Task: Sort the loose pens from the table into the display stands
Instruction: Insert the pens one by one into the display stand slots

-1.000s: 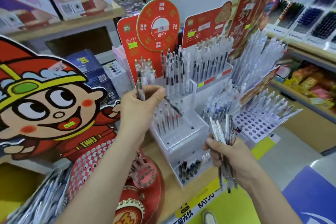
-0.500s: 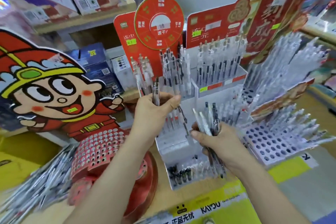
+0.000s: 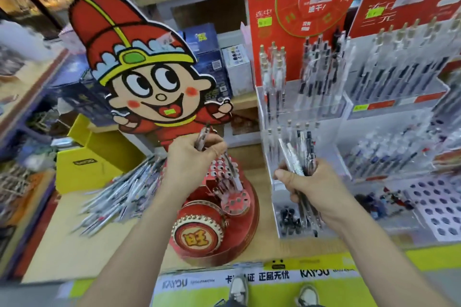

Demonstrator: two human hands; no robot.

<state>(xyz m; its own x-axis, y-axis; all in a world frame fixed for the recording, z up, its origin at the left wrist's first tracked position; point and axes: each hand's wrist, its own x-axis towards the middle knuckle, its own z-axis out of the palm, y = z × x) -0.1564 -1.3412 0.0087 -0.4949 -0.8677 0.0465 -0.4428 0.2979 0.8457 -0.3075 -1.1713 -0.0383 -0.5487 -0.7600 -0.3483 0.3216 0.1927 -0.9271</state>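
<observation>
Before you, the cartoon cutout (image 3: 149, 77) wears a red hat with a yellow band and green gem. The round stand (image 3: 250, 229) below is red, its drum face ringed with pale studs. The box (image 3: 87, 167) is yellow, the desk (image 3: 74, 252) tan. Your right hand (image 3: 311, 187) holds a bundle of pens (image 3: 294, 157), silver, clear and black.

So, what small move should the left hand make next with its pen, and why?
Probably lower the pen tip-first into a free hole of the red stand. The left hand pinches it, tilted, just above the holed tiers, where open holes show; the right hand grips a bundle waiting.
</observation>
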